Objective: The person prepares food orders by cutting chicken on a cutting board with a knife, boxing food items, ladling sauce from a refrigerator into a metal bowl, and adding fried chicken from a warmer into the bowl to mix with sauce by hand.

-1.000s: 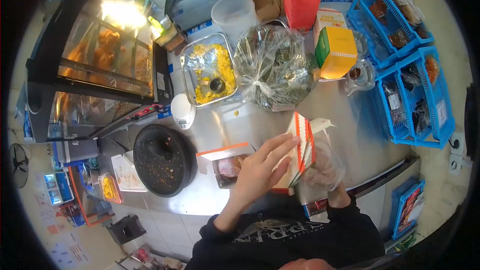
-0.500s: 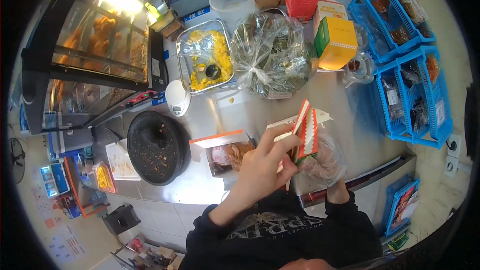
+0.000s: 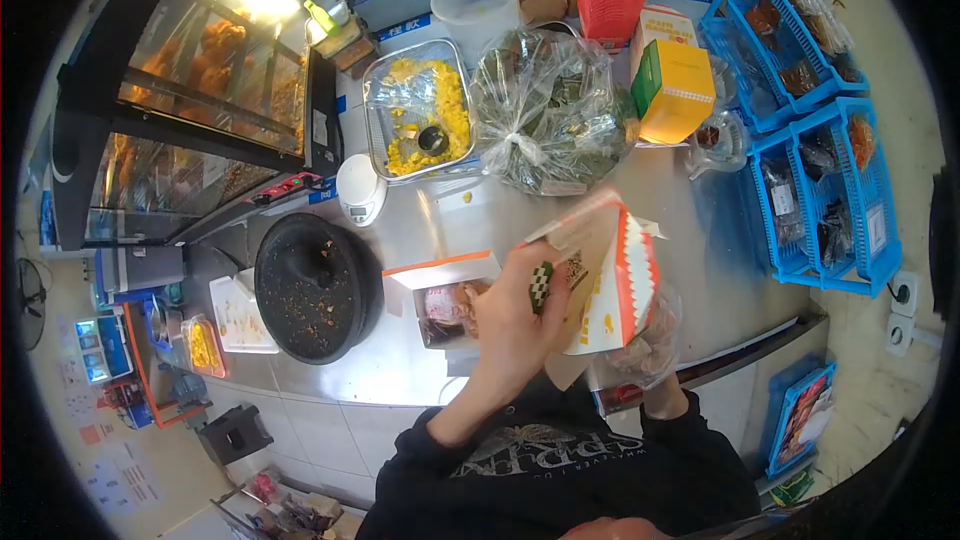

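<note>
A paper carton (image 3: 600, 285) with an orange, scalloped edge is held in the air just above the front part of the counter (image 3: 430, 220), its panels spread apart and the whole thing tilted. The left hand (image 3: 512, 315) has its fingers bent and closed on the carton's near side, the thumb pressing against it where a green-checked patch (image 3: 541, 287) shows; gripping at a side panel like this probably leaves the scalloped edge free to swing away. The right hand (image 3: 648, 352), inside a loose clear plastic glove (image 3: 668, 315), sits partly behind the carton, so I cannot tell how far its fingers are spread or whether they have hold of it; hanging back there may serve to keep the glove clean. Both forearms reach forward from black sleeves, the left one angled inward, its wrist nearly straight, the right one short in view. Just left of the left hand, within easy reach, stands a food box (image 3: 445, 268) with its lid raised, then a black mortar (image 3: 268, 285); beyond lie a tied bag of leaves (image 3: 545, 105) and a tray (image 3: 382, 162) of yellow food
</note>
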